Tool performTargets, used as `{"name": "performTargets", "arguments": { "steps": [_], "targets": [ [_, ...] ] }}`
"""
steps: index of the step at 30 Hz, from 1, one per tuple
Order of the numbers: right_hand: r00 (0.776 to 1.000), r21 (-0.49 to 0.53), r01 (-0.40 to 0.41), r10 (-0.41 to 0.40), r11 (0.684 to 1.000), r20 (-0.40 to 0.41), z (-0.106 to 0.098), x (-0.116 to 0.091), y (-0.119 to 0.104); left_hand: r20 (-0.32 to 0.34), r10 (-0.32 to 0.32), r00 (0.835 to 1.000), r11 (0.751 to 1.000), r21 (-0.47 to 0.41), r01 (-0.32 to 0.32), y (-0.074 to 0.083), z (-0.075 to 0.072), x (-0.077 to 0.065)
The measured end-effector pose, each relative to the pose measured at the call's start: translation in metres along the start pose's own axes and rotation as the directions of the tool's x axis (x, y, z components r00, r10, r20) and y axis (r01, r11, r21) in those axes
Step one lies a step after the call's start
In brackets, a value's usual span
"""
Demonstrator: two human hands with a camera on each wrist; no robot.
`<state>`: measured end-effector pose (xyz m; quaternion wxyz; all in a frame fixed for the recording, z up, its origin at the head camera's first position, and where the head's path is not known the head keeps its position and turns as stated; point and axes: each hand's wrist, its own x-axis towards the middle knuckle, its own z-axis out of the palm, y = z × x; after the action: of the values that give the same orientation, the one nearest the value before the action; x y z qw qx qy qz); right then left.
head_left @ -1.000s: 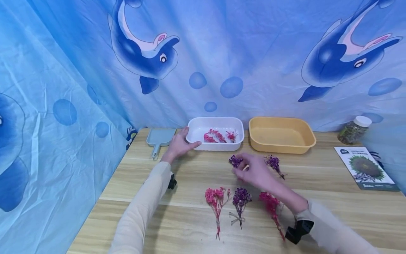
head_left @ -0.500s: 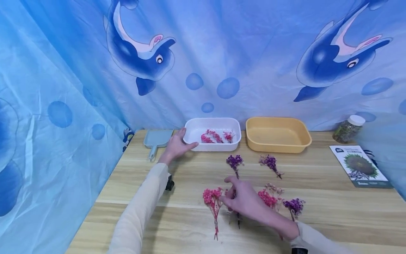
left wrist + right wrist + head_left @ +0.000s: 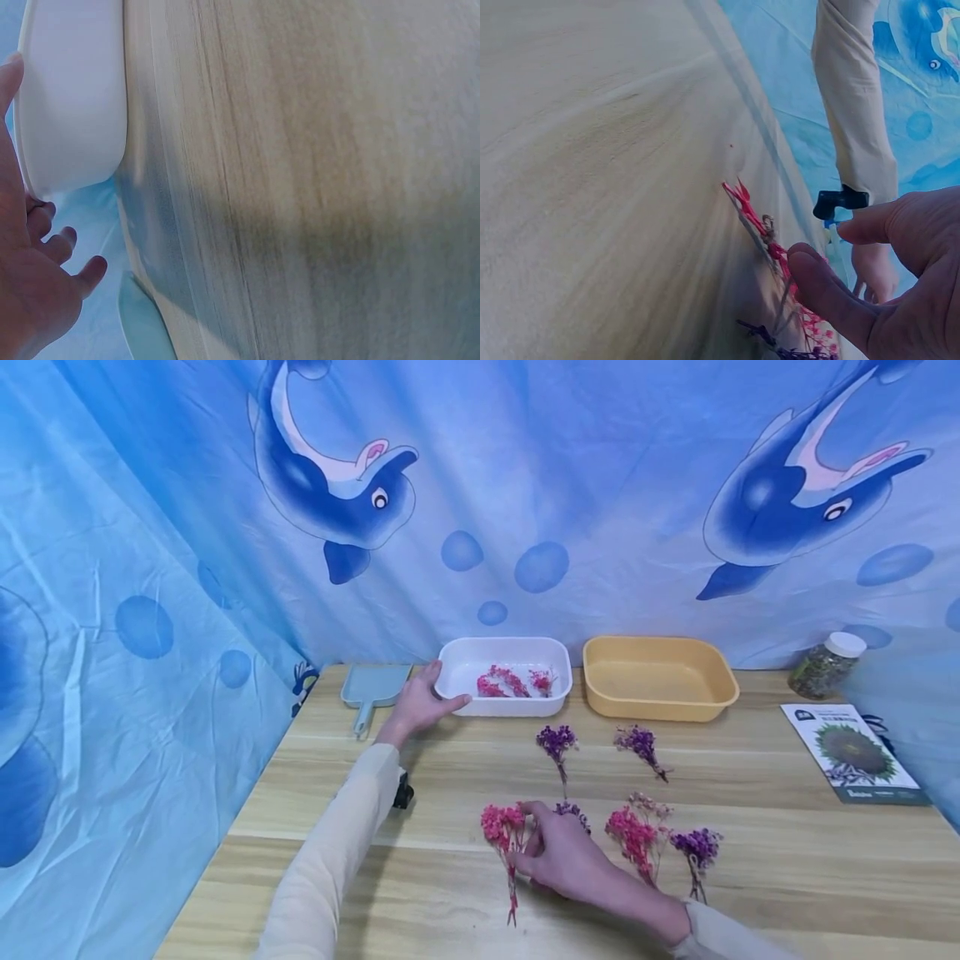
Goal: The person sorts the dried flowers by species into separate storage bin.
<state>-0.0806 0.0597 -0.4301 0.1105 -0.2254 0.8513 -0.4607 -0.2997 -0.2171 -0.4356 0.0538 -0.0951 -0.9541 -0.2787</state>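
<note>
My left hand rests at the left corner of a white tub, thumb at its front rim. In the left wrist view my left hand has its fingers spread at the tub's end. Pink dried flower sprigs lie in the tub. My right hand is at a tied pink dried-flower bunch on the table, thumb and forefinger beside its stems. In the right wrist view my right hand shows a gap between thumb and forefinger, near the pink stems. A purple bunch is partly hidden behind it.
A yellow tub stands right of the white one. More purple bunches and another pink bunch lie on the wooden table. A blue dustpan lies left; a jar and a sunflower packet are right.
My right hand has left a purple bunch near the tubs and come forward and left to the pink bunch. My left hand has stayed at the white tub.
</note>
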Motion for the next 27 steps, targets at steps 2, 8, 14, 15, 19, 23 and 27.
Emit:
{"name": "performTargets", "arguments": {
  "steps": [2, 8, 14, 15, 19, 23, 27],
  "targets": [
    [1.0, -0.004, 0.005, -0.005, 1.0, 0.0, 0.002, 0.0, 0.0, 0.005, -0.005, 1.0, 1.0, 0.003, 0.005, 0.0, 0.0, 0.0],
    [0.998, -0.076, 0.047, -0.049, 0.996, -0.031, 0.01, 0.002, 0.002, -0.003, -0.002, 1.0, 1.0, 0.004, 0.002, 0.0, 0.0, 0.0],
    [0.994, -0.162, 0.071, -0.083, 0.984, -0.068, 0.015, 0.007, 0.004, -0.011, 0.006, 1.0, 1.0, 0.007, -0.006, 0.0, 0.001, 0.0],
    [0.994, -0.174, 0.072, -0.086, 0.982, -0.071, 0.016, 0.007, 0.005, -0.013, 0.008, 1.0, 1.0, 0.008, -0.008, 0.0, 0.001, 0.0],
    [0.992, -0.219, 0.081, -0.1, 0.972, -0.078, 0.02, 0.01, 0.004, -0.018, 0.012, 1.0, 1.0, 0.007, -0.012, 0.0, 0.001, 0.0],
    [0.989, -0.26, 0.101, -0.126, 0.96, -0.081, 0.025, 0.011, 0.003, -0.015, 0.008, 1.0, 1.0, 0.006, -0.008, 0.0, 0.001, -0.001],
    [0.985, -0.294, 0.122, -0.151, 0.948, -0.078, 0.029, 0.012, 0.002, -0.018, 0.005, 1.0, 1.0, 0.006, -0.005, -0.001, 0.001, 0.0]
  ]
}}
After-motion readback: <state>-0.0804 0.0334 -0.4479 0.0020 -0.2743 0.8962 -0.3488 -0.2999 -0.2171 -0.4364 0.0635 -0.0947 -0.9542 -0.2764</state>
